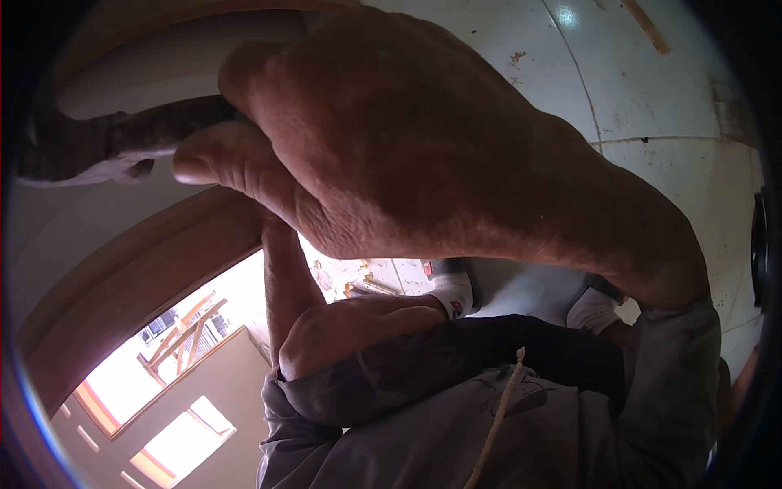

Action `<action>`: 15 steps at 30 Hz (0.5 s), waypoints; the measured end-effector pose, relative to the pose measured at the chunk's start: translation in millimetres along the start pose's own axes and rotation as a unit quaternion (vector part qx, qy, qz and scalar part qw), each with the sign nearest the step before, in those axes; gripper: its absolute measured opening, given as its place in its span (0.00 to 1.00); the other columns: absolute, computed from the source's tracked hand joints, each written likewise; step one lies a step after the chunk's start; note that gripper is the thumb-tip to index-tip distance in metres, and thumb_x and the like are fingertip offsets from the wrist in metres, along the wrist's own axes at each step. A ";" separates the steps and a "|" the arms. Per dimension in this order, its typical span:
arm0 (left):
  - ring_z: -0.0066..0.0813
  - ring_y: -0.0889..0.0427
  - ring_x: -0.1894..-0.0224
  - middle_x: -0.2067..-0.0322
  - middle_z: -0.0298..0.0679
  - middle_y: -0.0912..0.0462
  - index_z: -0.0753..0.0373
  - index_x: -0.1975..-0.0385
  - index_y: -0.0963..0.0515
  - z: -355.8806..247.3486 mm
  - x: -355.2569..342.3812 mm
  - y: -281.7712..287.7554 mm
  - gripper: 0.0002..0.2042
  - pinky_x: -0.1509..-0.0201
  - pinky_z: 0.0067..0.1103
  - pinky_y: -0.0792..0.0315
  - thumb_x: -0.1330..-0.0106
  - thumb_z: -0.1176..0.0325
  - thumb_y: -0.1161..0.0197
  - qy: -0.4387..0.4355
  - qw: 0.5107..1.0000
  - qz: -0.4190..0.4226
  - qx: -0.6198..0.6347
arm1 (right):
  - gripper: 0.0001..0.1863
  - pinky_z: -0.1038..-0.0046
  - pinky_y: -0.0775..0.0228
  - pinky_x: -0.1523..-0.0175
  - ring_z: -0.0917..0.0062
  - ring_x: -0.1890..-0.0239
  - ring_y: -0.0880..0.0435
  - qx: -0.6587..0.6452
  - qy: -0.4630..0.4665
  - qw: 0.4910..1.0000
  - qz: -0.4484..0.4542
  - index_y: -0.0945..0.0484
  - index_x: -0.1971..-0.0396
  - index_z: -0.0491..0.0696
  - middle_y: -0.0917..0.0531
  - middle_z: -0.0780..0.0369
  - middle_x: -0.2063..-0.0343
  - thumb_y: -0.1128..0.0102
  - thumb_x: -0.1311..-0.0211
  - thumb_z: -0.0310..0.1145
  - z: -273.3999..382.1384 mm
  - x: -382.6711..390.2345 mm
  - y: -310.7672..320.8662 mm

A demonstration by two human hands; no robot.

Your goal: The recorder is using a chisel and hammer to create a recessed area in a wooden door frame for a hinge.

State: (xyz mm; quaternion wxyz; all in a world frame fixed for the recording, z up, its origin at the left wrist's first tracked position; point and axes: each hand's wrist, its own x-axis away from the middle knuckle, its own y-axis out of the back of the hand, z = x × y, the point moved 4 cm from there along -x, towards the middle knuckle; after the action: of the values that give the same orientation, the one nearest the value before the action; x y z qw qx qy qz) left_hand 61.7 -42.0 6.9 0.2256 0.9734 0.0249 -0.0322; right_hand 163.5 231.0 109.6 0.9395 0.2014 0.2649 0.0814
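Observation:
My right hand (391, 138) fills the upper middle, close to the camera, and is closed. Its thumb and fingers grip a dark hammer-like tool (175, 126), which points to the left. The tool's head (65, 155) is in shadow near the left rim, so its exact shape is hard to make out. Behind it runs a brown wooden frame (147, 269), curved by the lens, with a pale surface alongside. My left forearm (285, 277) reaches up toward that frame. My left hand is hidden behind the right one, so its fingers and anything in them cannot be seen.
Pale floor tiles (562, 90) bear dirt and scraps. A wooden strip (646, 26) lies at the upper right. Bits of debris (371, 285) lie near my foot (452, 289). Bright openings show at the lower left, with a wooden trestle-like structure (183, 338) beyond one.

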 end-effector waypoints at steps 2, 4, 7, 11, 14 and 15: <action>0.16 0.25 0.67 0.68 0.32 0.21 0.63 0.62 0.23 4.1 6.6 1.5 0.04 0.65 0.16 0.33 0.34 0.72 0.40 0.000 1.000 0.006 0.006 | 0.24 0.66 0.22 0.76 0.75 0.84 0.20 0.043 -0.028 0.999 0.013 0.20 0.74 0.44 0.23 0.61 0.88 0.54 0.27 0.47 -8.1 3.2 -5.9; 0.16 0.25 0.67 0.68 0.32 0.21 0.63 0.62 0.23 6.8 2.9 -5.0 0.04 0.65 0.16 0.33 0.34 0.72 0.40 -0.004 1.000 0.009 0.011 | 0.24 0.66 0.22 0.76 0.75 0.84 0.20 0.040 -0.057 0.996 0.049 0.20 0.74 0.44 0.23 0.61 0.88 0.55 0.27 0.47 -14.9 3.5 -11.6; 0.16 0.25 0.67 0.68 0.32 0.21 0.63 0.62 0.23 0.7 14.2 7.6 0.04 0.65 0.16 0.33 0.34 0.73 0.40 -0.002 1.000 0.011 0.013 | 0.25 0.67 0.22 0.76 0.77 0.85 0.21 0.016 -0.054 0.998 0.034 0.21 0.76 0.44 0.23 0.61 0.88 0.55 0.27 0.48 -6.3 3.0 -6.8; 0.16 0.25 0.67 0.68 0.32 0.21 0.63 0.63 0.23 5.4 0.9 0.0 0.04 0.65 0.16 0.33 0.34 0.73 0.40 -0.004 1.000 0.018 0.019 | 0.24 0.70 0.29 0.81 0.74 0.88 0.22 0.065 -0.031 0.997 0.018 0.23 0.73 0.39 0.24 0.59 0.90 0.45 0.32 0.49 -16.7 7.0 -20.3; 0.16 0.25 0.67 0.68 0.32 0.21 0.63 0.63 0.23 6.0 5.2 3.4 0.04 0.65 0.16 0.33 0.34 0.73 0.40 -0.011 0.999 0.025 0.027 | 0.24 0.68 0.27 0.79 0.73 0.87 0.21 0.023 -0.061 0.996 0.061 0.23 0.72 0.39 0.23 0.58 0.89 0.45 0.32 0.50 -17.0 1.5 -14.8; 0.16 0.25 0.68 0.68 0.32 0.21 0.63 0.63 0.23 2.6 1.8 5.6 0.04 0.65 0.16 0.33 0.34 0.73 0.40 -0.008 0.999 0.027 0.028 | 0.24 0.68 0.27 0.79 0.73 0.87 0.21 0.022 -0.062 0.996 0.062 0.23 0.72 0.39 0.23 0.58 0.89 0.45 0.32 0.50 -14.0 3.5 -15.3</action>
State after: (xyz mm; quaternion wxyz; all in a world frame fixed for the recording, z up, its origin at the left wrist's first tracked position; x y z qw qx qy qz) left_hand 63.7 -48.1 6.9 0.1989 0.9794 -0.0038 -0.0351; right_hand 159.7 222.7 90.6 0.9427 0.2427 0.1943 0.1212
